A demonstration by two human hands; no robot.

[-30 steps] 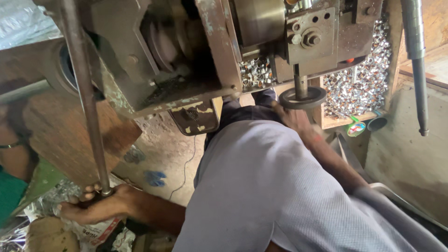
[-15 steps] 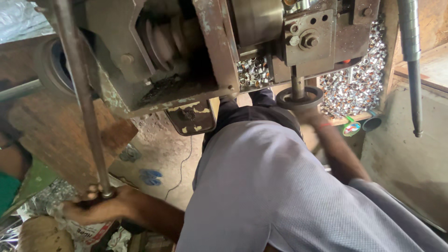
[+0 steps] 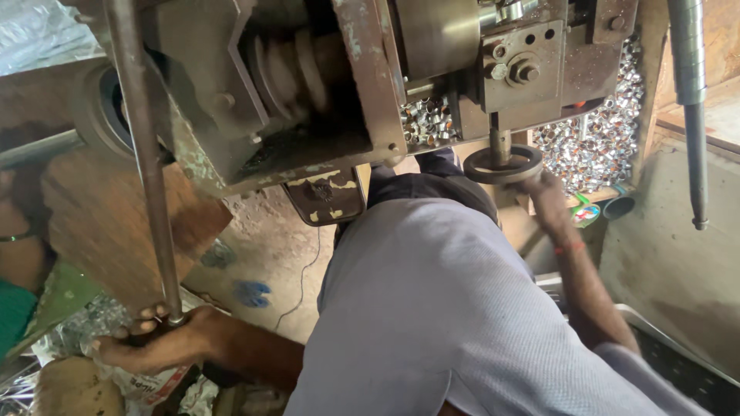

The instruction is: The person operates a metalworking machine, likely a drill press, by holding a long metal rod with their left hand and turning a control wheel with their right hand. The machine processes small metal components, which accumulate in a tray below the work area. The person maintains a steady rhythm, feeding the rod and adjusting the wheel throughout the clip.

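My left hand (image 3: 146,343) is clenched around the bottom end of a long steel lever (image 3: 146,162), low at the left of the view, with the fingers curled over the rod where it ends. The lever rises steeply from that grip, past the front of the machine (image 3: 308,100), and leaves the top of the frame. My right hand (image 3: 543,189) reaches up along the far side of my grey shirt (image 3: 447,316) and touches the rim of a small dark handwheel (image 3: 501,164); it is blurred, so I cannot tell whether the fingers are closed on the rim or only resting against it. The handwheel sits flat on a short vertical shaft just under a bolted block on the machine's right part. Behind that block lies a heap of small shiny metal rings (image 3: 597,139), some showing through a gap in the machine too. A second steel rod (image 3: 690,115) hangs at the far right, well apart from both hands. Crumpled packaging (image 3: 150,385) lies just under my left hand, and another person's arm with a bangle (image 3: 19,239) shows at the left edge.
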